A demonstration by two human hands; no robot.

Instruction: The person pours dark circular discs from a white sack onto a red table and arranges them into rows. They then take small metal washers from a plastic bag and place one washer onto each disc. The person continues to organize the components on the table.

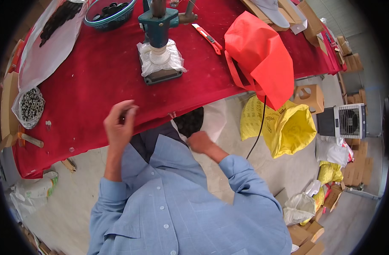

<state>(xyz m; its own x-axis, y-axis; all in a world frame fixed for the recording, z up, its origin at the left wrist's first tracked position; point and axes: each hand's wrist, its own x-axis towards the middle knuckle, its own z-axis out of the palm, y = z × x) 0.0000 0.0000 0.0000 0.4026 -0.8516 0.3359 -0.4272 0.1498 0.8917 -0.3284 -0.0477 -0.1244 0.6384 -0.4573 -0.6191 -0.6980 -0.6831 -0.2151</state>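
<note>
My left hand (119, 124) is raised over the front edge of the red-covered table. Its fingers and thumb are curled round a small dark piece (124, 116), mostly hidden. Lower and to the right, my right hand (199, 142) is at the rim of a white sack (215, 120), with its fingers curled in; what they hold, if anything, does not show. Several black parts (190, 121) lie in the sack, beneath the table edge. Beyond my hands stands a green hand press (159, 30), its base wrapped in clear plastic (174, 59).
A teal basket (111, 21) of black parts, a bag of metal rings (31, 106), a red utility knife (208, 39) and a red cloth bag (262, 55) are on the table (92, 80). Yellow sacks (288, 131) and an air cooler (349, 121) stand right.
</note>
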